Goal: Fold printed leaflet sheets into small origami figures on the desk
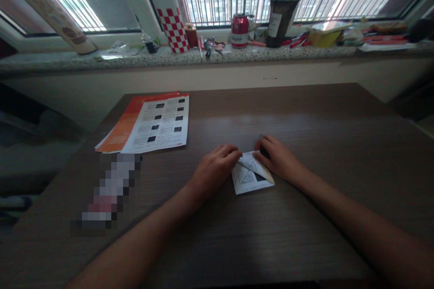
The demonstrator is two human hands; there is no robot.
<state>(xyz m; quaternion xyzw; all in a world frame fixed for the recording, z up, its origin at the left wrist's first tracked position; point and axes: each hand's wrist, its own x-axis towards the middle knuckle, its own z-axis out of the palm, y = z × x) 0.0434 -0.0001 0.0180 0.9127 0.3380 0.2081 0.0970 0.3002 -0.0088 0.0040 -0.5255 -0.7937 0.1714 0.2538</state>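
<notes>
A small folded piece of printed paper (pixel 251 175) lies on the dark wooden table (pixel 305 117), near its middle. My left hand (pixel 214 168) rests at the paper's left edge with its fingers curled, pinching a folded corner. My right hand (pixel 277 157) presses on the paper's upper right part, fingers bent and closed over it. Both forearms reach in from the bottom of the view.
A stack of printed leaflets (pixel 152 123), orange and white, lies at the table's left. A blurred-out object (pixel 108 192) sits in front of them. The stone windowsill (pixel 135 59) behind holds a checkered bottle (pixel 171 18), a red can (pixel 240 30), a dark cup (pixel 280 17), pens and clutter.
</notes>
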